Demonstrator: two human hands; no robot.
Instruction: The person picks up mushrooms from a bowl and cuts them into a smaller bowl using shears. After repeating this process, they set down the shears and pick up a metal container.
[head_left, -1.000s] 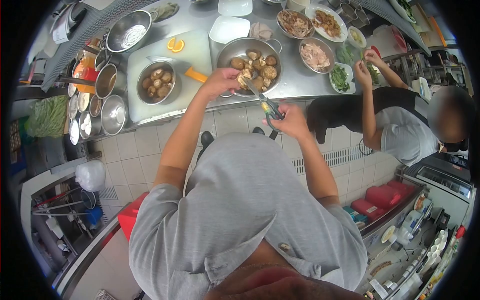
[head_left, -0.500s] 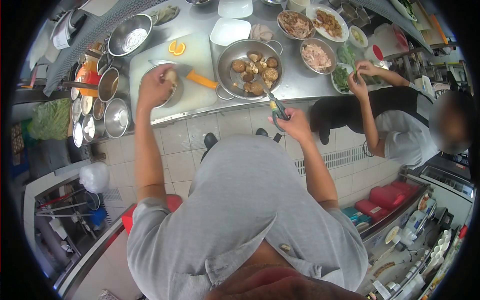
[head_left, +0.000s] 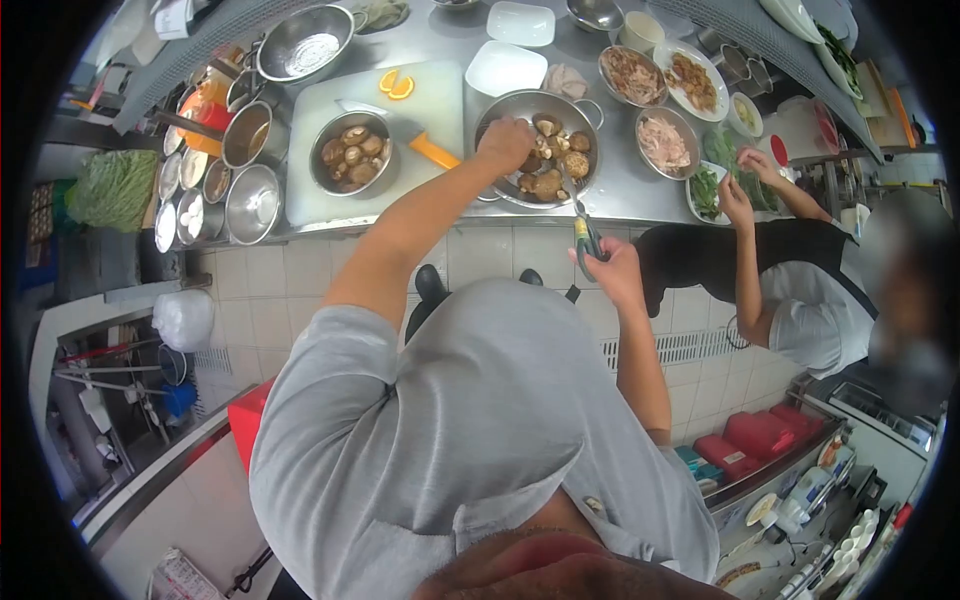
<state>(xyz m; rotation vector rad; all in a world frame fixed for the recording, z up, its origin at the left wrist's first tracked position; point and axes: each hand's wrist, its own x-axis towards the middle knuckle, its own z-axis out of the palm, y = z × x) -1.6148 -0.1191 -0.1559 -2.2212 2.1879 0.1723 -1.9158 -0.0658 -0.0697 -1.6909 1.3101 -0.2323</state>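
- The mushrooms [head_left: 541, 184] lie in our two-handled steel pan [head_left: 585, 125], some of them whole-looking, with small pale pieces among them.
- Our left hand [head_left: 507, 145] reaches down into the left side of the pan, its fingers bent; we cannot tell how far they are open or whether they have hold of anything.
- Our right hand [head_left: 618, 272], nearer our body than the pan, is curled closed round the handles of the scissors [head_left: 585, 232], whose blades point into the pan, close to the mushrooms.
- Left of the pan, we have a white cutting board [head_left: 435, 90] on the steel tabletop [head_left: 618, 180]. It bears a metal bowl [head_left: 376, 185] of brown mushroom caps [head_left: 353, 156].
- Between that bowl and the pan lies a knife [head_left: 433, 150]; its orange handle slants towards the pan's near left side.
- Two orange slices [head_left: 400, 88] rest on the board, farther from us than the knife.
- Beyond the pan we see two white square dishes [head_left: 507, 68].
- To the right of the pan stand a bowl [head_left: 668, 177] of pale shreds and, farther back, a bowl [head_left: 606, 82] of browner shreds.
- Well to the right, a co-worker's hands [head_left: 738, 200] hold something green near a white dish [head_left: 721, 221] of leaves.
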